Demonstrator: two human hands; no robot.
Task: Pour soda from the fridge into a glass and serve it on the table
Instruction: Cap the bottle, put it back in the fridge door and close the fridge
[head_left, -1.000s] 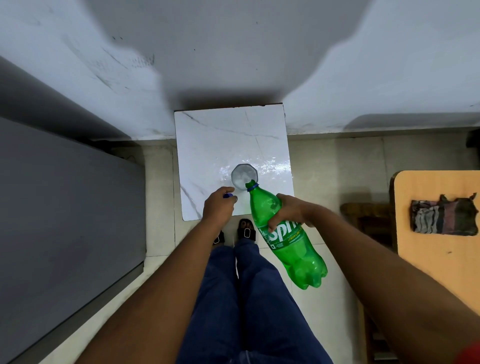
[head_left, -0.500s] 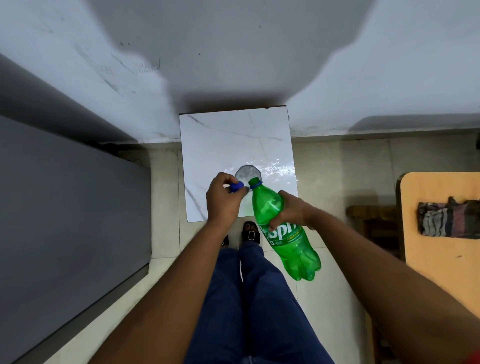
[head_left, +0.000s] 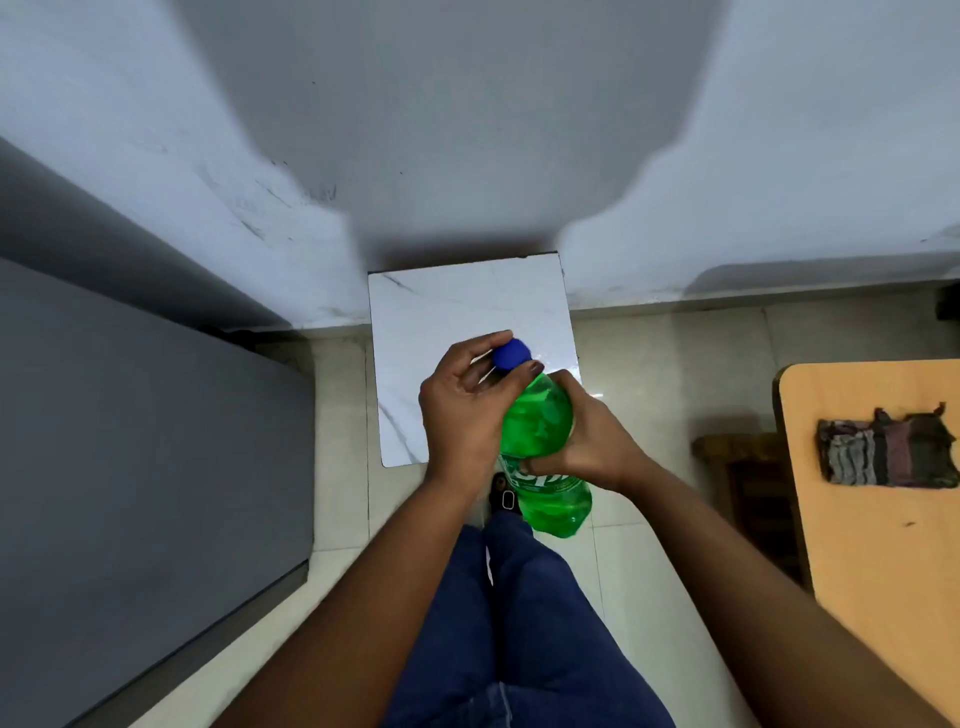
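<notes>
A green soda bottle (head_left: 540, 431) is held nearly upright over the near edge of a small white marble-topped table (head_left: 457, 306). My right hand (head_left: 587, 441) grips the bottle around its middle. My left hand (head_left: 462, 410) pinches the blue cap (head_left: 511, 354), which sits on the bottle's neck. The glass is hidden behind my hands and the bottle.
A grey fridge side (head_left: 130, 467) fills the left. A wooden table (head_left: 878, 493) at the right carries a folded dark cloth (head_left: 888, 452). A dark wooden stool (head_left: 748, 467) stands beside it. Pale wall lies behind; my legs and tiled floor below.
The bottle has swung from tilted over the glass to nearly upright. My left hand has brought the blue cap onto its neck. The glass is now covered by my hands.
</notes>
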